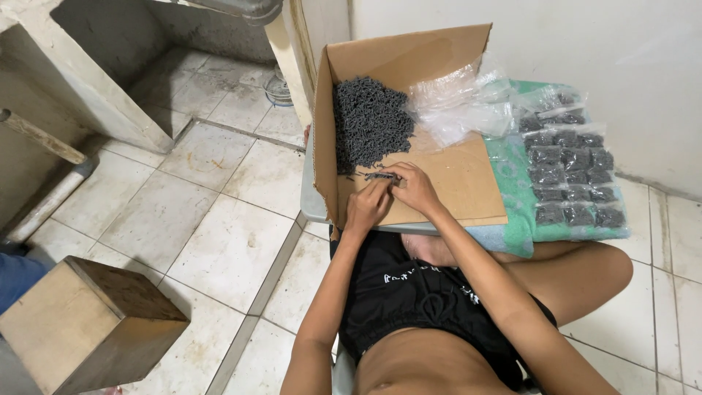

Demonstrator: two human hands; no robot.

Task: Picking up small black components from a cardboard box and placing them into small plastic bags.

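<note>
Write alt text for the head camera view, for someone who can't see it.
Seen from above, a seated person's left hand and right hand pinch small dark screws inside an open cardboard box holding a grey screw pile. Rows of filled clear bags lie to the right on a green towel.

1. I see an open cardboard box (pixel 446 175), plain brown card, matt and slightly fibrous.
2. The heap of small dark grey pieces (pixel 368 123) in it looks like matt plastic or rubber; I cannot tell which.
3. The loose bags (pixel 457 102) are thin clear plastic, glossy and crinkled.
4. The filled packets (pixel 570 168) show the same shiny film.
5. The green cloth (pixel 512 197) under them looks soft, like towelling.
6. The floor tiles (pixel 219 241) are pale ceramic, dull and stained.
7. The block (pixel 88 322) is bare, rough wood.
</note>
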